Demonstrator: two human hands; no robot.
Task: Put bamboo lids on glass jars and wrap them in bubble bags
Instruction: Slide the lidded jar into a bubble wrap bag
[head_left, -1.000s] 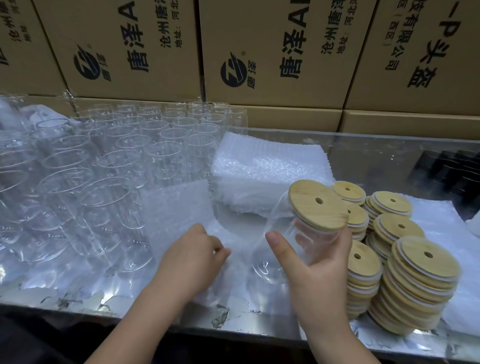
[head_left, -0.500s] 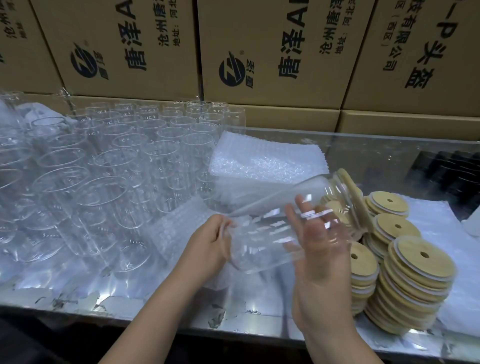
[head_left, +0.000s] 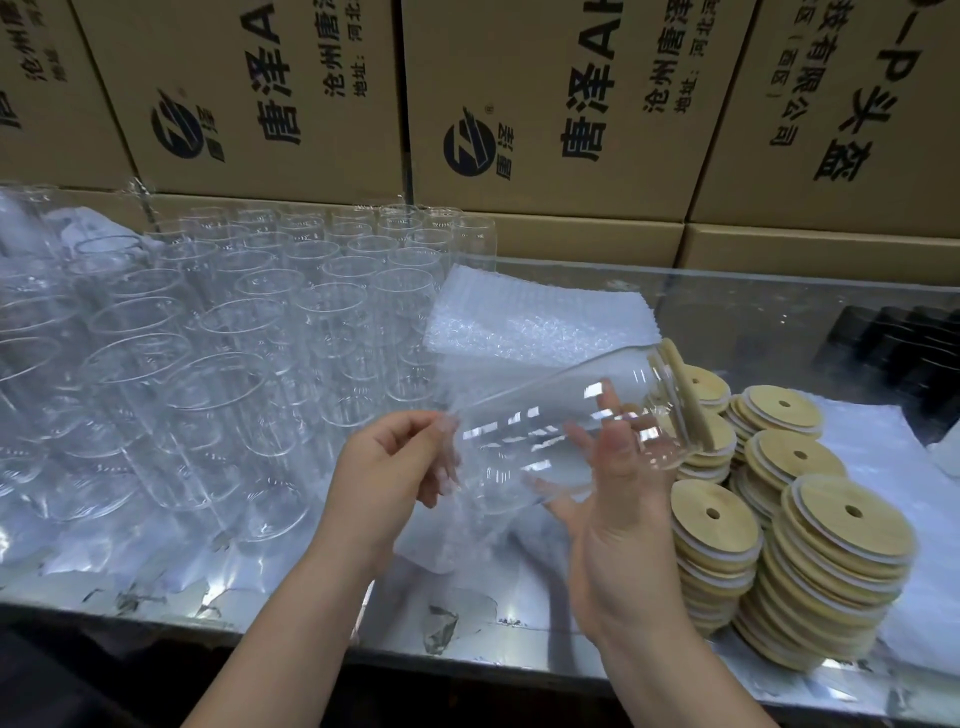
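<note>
over the desk (head_left: 311, 618), right hand (head_left: 618, 499) grips a lidded jar (head_left: 519, 431) mid-body, likely slick and fragile; left hand (head_left: 389, 467) pinches bag (head_left: 457, 540).

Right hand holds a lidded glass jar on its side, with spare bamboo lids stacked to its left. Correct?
No: head view shows the spare bamboo lids stacked right of the lidded glass jar, which the right hand does hold on its side.
</note>
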